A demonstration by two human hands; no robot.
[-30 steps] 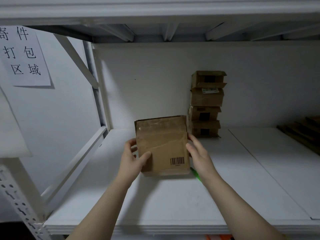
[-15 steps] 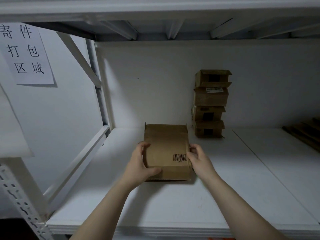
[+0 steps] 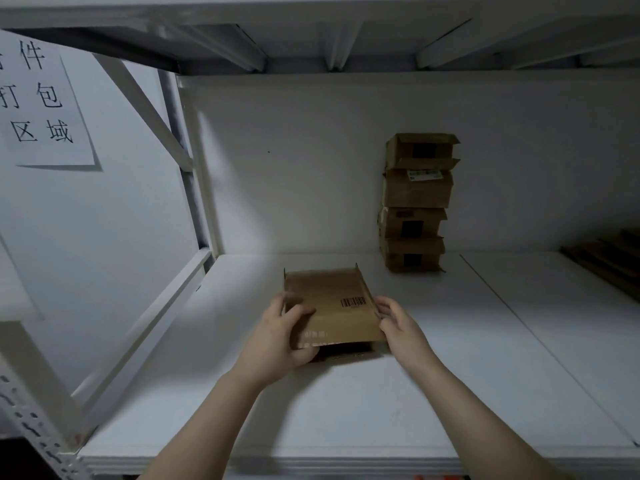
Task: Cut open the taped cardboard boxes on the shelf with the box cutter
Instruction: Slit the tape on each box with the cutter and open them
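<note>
While the cardboard box [image 3: 332,306] stood on edge with its barcode face toward the camera a second ago, it now lies almost flat on the white shelf [image 3: 450,393], just below the centre of the frame. The barcode [image 3: 353,302] faces up. Half a second ago the box was already tipped back; since then it has come lower and sits slightly further toward the lower centre. Narrow side flaps stand up along its left and right edges. A dark gap shows under its near edge.

Left hand [image 3: 277,344]: holds the near left corner, thumb [image 3: 301,311] pressed on the top face, fingers curled round the near edge. Earlier this hand sat higher on the left side.

Right hand [image 3: 401,327]: at the right edge, as before, fingers curled against the raised side flap and gripping it. The thumb's contact is not clear.

Both forearms come in from the bottom of the frame.

Stack of boxes [image 3: 415,202]: four high, against the back wall, right of centre, well apart from the held box. Unchanged across the frames.

Paper sign [image 3: 45,98] with printed characters, upper left of the frame, now partly cut by the left border. Flattened cardboard [image 3: 602,261] lies at the right edge of the frame.
</note>
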